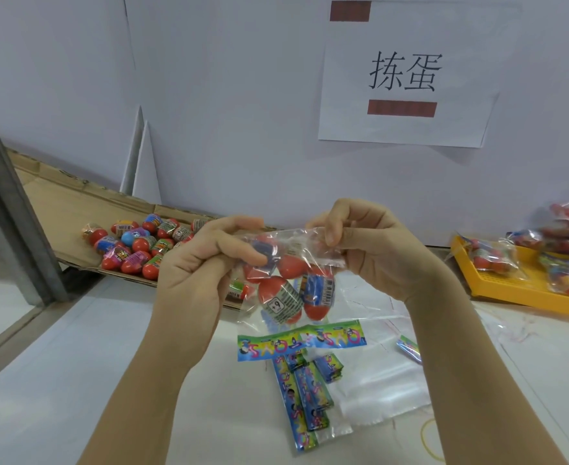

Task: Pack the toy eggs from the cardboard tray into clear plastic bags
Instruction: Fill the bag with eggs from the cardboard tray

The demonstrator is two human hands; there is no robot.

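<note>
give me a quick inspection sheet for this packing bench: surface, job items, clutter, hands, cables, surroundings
surface: white table
job's things: clear plastic bag held above the table, several toy eggs inside; loose eggs on the cardboard tray at the left
clutter: printed strips and flat empty bags lying below the held bag; rubber band near the front
hands: left hand and right hand both pinch the bag's top
cables: nothing seen
surroundings: white wall with a paper sign; yellow tray at the right holding filled bags; metal post at the left
</note>
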